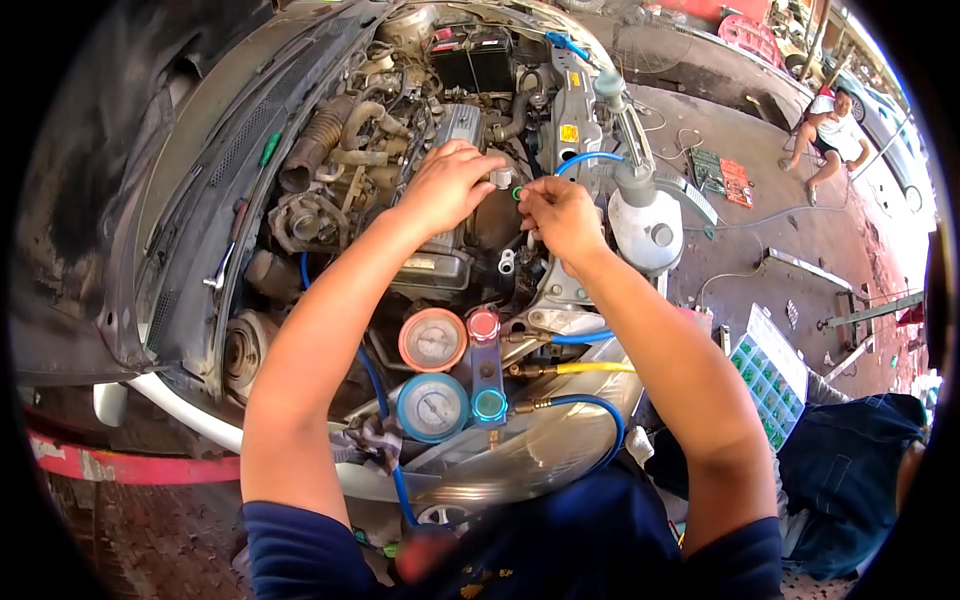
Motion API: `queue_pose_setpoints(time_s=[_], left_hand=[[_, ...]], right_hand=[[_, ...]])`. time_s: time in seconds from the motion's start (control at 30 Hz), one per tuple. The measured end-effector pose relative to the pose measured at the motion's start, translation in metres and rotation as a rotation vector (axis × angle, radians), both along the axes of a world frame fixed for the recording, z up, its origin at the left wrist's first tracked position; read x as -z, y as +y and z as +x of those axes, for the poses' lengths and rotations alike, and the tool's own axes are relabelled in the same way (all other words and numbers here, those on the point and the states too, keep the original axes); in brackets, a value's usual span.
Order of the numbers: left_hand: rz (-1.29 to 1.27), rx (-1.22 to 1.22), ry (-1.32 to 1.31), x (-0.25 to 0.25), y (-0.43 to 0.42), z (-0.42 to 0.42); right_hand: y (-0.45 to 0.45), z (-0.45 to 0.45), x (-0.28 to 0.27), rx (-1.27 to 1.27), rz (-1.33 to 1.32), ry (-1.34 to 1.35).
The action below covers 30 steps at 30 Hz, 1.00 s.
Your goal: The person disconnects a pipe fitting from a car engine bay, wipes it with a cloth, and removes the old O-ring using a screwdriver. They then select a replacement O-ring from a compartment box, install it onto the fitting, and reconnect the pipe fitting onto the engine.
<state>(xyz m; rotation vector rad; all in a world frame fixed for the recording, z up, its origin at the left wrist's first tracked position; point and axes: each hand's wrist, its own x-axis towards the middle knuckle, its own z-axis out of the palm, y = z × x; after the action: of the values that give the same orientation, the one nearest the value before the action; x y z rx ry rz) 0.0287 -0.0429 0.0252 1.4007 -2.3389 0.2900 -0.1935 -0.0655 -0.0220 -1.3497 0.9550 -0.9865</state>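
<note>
Over the engine bay, my left hand [450, 188] is closed, its fingertips at a silver metal fitting [501, 178] that it appears to hold. Close by on the right, my right hand [562, 218] pinches a small green ring [517, 194], which is right beside the fitting. Below my hands stand a red manifold gauge [433, 340] and a blue manifold gauge [433, 407], joined to a valve body with a red knob [484, 324] and a teal knob [489, 404]. Another metal fitting [507, 262] shows beneath my right hand.
A white bottle [645, 235] stands on the car's front edge. Blue hoses and a yellow hose [595, 367] cross the front. A compartment box [765, 380] holds green pieces. A ratchet [228, 255] and green-handled tool [270, 149] lie left. A person [835, 130] sits far right.
</note>
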Motion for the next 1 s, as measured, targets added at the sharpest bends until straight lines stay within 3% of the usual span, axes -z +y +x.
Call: queue_pose_setpoints(time_s=[0.03, 0.1, 0.2, 0.3, 0.7, 0.77, 0.87, 1.0], left_hand=[[-0.004, 0.001, 0.002, 0.002, -0.006, 0.001], [0.152, -0.022, 0.180, 0.006, -0.016, 0.001], [0.214, 0.016, 0.325, 0.015, -0.025, -0.004], [0.144, 0.111, 0.266, 0.020, -0.035, -0.003], [0.280, 0.044, 0.214, 0.030, -0.041, -0.013], [0.355, 0.047, 0.217, 0.022, -0.036, -0.012], [0.289, 0.152, 0.209, 0.030, -0.044, -0.007], [0.329, 0.179, 0.223, 0.022, -0.036, -0.008]], right_hand=[[-0.008, 0.003, 0.004, 0.001, -0.004, 0.002], [-0.018, 0.010, 0.005, 0.127, -0.311, 0.231], [-0.021, 0.011, 0.000, 0.157, -0.292, 0.291], [-0.025, 0.009, 0.005, 0.165, -0.306, 0.332], [-0.029, 0.008, 0.017, 0.135, -0.272, 0.144], [-0.041, 0.009, 0.034, 0.182, -0.542, 0.220], [-0.026, -0.003, 0.013, 0.139, -0.382, 0.195], [-0.045, -0.004, 0.036, 0.174, -0.728, 0.244]])
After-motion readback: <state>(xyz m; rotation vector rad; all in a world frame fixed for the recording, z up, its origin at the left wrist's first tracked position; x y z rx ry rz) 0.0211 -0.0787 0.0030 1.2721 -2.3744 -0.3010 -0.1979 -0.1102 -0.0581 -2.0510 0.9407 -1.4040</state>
